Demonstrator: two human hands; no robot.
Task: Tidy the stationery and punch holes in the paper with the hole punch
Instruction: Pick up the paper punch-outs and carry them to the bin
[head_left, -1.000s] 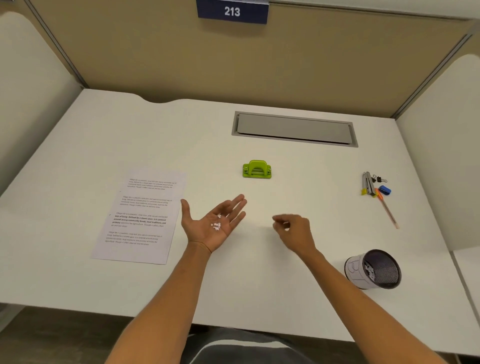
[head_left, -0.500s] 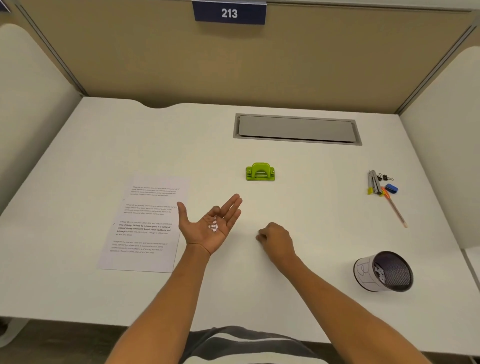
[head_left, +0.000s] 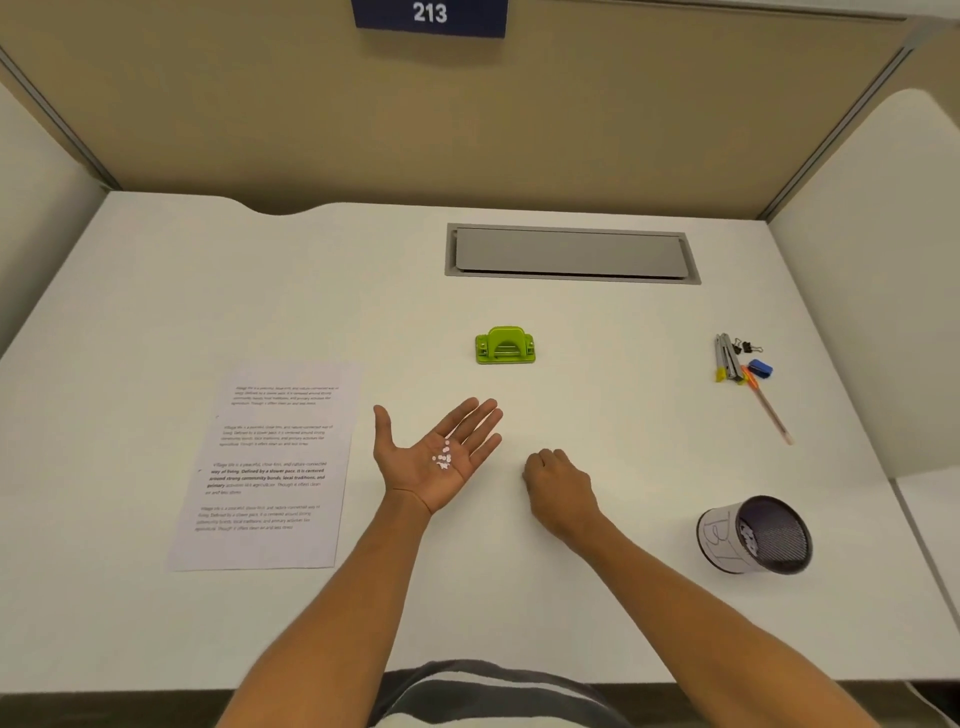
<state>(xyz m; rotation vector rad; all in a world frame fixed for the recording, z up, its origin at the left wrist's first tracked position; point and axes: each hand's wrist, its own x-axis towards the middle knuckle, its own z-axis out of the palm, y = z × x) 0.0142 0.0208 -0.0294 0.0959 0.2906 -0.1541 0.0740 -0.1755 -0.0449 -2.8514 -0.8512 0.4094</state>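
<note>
My left hand (head_left: 434, 454) lies palm up over the desk, fingers spread, with several small white paper dots (head_left: 443, 460) resting in the palm. My right hand (head_left: 558, 486) is palm down just to its right, fingertips curled onto the desk surface; whether they pinch anything is hidden. The green hole punch (head_left: 505, 345) stands beyond both hands at mid-desk. A printed sheet of paper (head_left: 267, 467) lies flat to the left of my left hand.
A mesh pen cup (head_left: 756, 535) lies on its side at the right front. Pens, a stapler, binder clips and a blue eraser (head_left: 740, 361) are grouped at the right. A grey cable hatch (head_left: 571, 253) sits at the back. Partition walls enclose the white desk (head_left: 208, 291).
My right hand has moved left and down onto the desk beside my left hand, its fingers curling under. My left hand has stayed palm up with the dots.
</note>
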